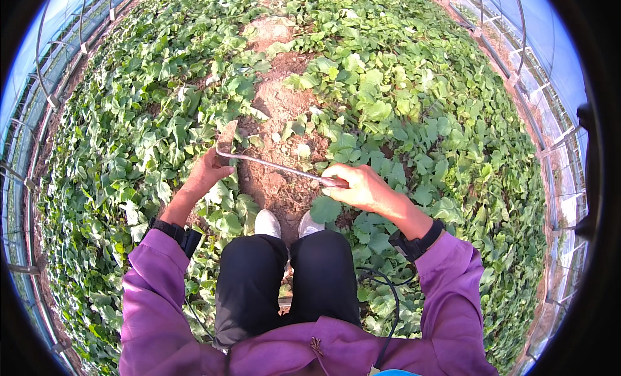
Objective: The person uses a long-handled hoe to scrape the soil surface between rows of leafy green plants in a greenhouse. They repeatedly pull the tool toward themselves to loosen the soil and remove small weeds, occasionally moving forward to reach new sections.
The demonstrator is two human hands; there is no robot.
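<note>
A hand hoe (274, 165) with a thin bent metal neck lies across in front of me, above a strip of bare soil. My right hand (361, 185) grips its short handle at the right end. At the left end, the flat, soil-brown blade (227, 135) points up and away from me. My left hand (206, 172) is at the blade's lower edge, thumb held apart; its fingertips are partly hidden, so whether they grip the metal cannot be told. Leafy green plants (383, 104) spread on both sides of the soil strip (279, 97).
My light shoes (268, 223) stand on the soil strip, close to leaves. A black cable (395, 298) loops beside my right leg. Metal hoops and clear plastic sheeting (558, 85) of a tunnel greenhouse line both sides. Black bands (417, 241) sit on both wrists.
</note>
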